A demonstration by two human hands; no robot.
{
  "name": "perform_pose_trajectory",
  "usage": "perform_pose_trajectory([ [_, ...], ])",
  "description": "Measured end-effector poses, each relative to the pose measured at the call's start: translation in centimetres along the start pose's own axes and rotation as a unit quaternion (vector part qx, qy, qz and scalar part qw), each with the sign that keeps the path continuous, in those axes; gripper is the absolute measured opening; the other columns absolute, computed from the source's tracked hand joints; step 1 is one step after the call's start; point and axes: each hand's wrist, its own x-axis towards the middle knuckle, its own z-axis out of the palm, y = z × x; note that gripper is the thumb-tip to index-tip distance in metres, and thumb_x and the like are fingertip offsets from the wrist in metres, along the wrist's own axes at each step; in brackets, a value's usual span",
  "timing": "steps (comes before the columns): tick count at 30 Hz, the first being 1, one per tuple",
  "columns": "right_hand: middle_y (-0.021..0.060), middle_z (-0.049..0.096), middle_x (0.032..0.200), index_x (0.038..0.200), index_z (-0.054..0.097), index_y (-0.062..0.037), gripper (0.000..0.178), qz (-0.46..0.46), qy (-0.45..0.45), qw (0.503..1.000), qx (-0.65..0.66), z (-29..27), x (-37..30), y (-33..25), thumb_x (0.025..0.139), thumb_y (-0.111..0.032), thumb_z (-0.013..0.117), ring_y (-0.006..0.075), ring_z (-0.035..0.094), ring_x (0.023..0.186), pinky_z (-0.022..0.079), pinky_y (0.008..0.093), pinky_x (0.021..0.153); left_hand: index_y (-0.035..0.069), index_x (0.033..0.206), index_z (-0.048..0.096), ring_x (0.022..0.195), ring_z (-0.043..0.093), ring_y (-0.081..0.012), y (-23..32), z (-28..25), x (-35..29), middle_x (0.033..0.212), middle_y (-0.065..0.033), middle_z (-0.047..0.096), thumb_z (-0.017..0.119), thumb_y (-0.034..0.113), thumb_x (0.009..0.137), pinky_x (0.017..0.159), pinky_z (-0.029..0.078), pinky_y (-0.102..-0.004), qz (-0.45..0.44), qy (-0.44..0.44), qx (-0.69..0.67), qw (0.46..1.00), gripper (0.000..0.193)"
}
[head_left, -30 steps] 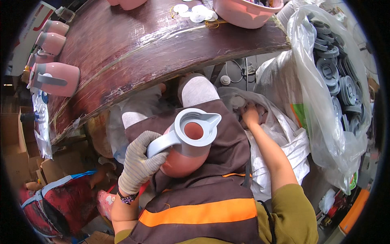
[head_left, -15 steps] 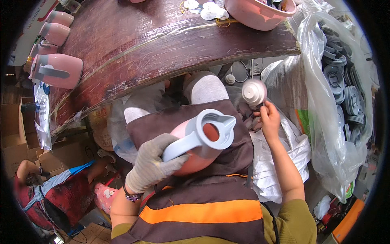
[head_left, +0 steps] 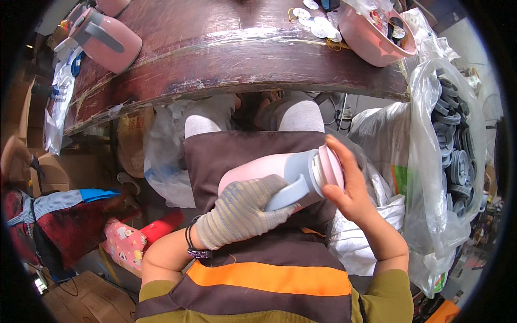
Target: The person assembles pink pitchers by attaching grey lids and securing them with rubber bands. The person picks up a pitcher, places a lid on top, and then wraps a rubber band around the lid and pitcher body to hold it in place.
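Observation:
Across my lap lies a pink jug (head_left: 253,169) with a grey-blue collar and handle, tilted so that its mouth points right. My left hand (head_left: 239,210), in a striped knit glove, is wrapped round the jug's handle. At the mouth sits a pink lid (head_left: 331,168) with a white threaded part partly showing beneath it. My bare right hand (head_left: 350,185) grips this lid, fingers on its far edge and thumb on its near edge. Whether the thread is engaged I cannot tell.
A dark red table (head_left: 231,67) is ahead, holding another pink jug (head_left: 110,40) at left and a pink basin (head_left: 371,37) at right. White round tags (head_left: 321,27) lie beside the basin. On my right stands a plastic bag of grey lids (head_left: 458,156). A person's red clothing (head_left: 70,231) shows at left.
My right hand has brought the lid from the right onto the jug's mouth. The jug has tipped over toward the right. The view has shifted, with the table's jugs further up and left.

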Motion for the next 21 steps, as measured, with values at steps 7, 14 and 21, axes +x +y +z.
perform_pose_trajectory([
  [7, 0.0237, 0.046, 0.132, 0.137, 0.049, -0.012, 0.076, -0.106, 0.005, 0.978, -0.178, 1.5, 1.0, -0.1, 0.078, -0.055, 0.068, 0.0405, 0.05, 0.115, 0.039, 0.0455, 0.099, 0.006, 0.102, 0.065, 0.072, 0.066, -0.0333, -0.8, 0.0, -0.5, 0.079, -0.0161, 0.067, 0.074, 0.03, 0.078, 0.063, 0.052, -0.0382, 0.002, 0.001, -0.005, 1.0, 0.035],
  [14, 0.0241, 0.048, 0.127, 0.12, 0.064, -0.0146, 0.065, -0.305, -0.038, 0.945, -0.113, 1.0, 2.0, 2.3, 0.068, -0.051, 0.076, 0.041, 0.051, 0.111, 0.044, 0.0482, 0.093, 0.007, 0.102, 0.065, 0.076, 0.066, -0.0331, -2.3, -2.0, 0.2, 0.083, -0.0154, 0.066, 0.075, 0.029, 0.076, 0.066, 0.052, -0.0372, 0.051, -0.056, -0.016, 0.997, 0.035],
  [21, 0.0138, 0.06, 0.117, 0.111, 0.068, -0.0224, 0.031, -0.541, -0.116, 0.831, -0.057, 2.8, 4.0, -2.5, 0.084, -0.036, 0.061, 0.0295, 0.061, 0.099, 0.053, 0.0393, 0.086, 0.002, 0.101, 0.063, 0.086, 0.06, -0.0109, -9.1, -1.7, 5.9, 0.089, -0.0018, 0.065, 0.074, 0.005, 0.071, 0.08, 0.05, -0.0272, 0.058, -0.068, -0.18, 0.98, 0.032],
])
